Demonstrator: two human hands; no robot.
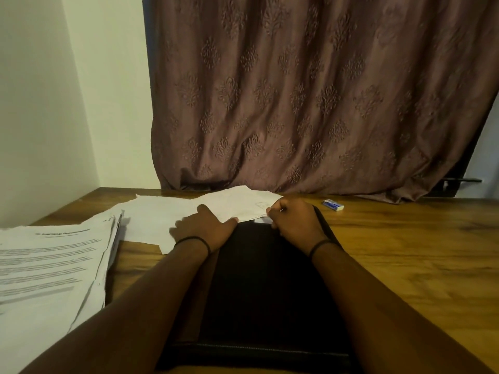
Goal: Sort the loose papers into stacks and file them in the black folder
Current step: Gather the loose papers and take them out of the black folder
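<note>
The black folder (pixel 259 287) lies shut on the wooden table, between my forearms. Just beyond its far edge lie loose white papers (pixel 162 214). My left hand (pixel 202 228) rests flat on those sheets at the folder's far left corner, fingers spread. My right hand (pixel 294 221) is curled at the folder's far right corner, its fingers pinching the edge of a creased sheet (pixel 243 203). A thick stack of printed pages (pixel 51 263) sits at the left, overhanging the table's near edge.
A small blue and white eraser (pixel 332 204) lies on the table (pixel 405 252) at the back right. A brown patterned curtain (pixel 310 103) hangs down onto the table's far edge. A white wall bounds the left side.
</note>
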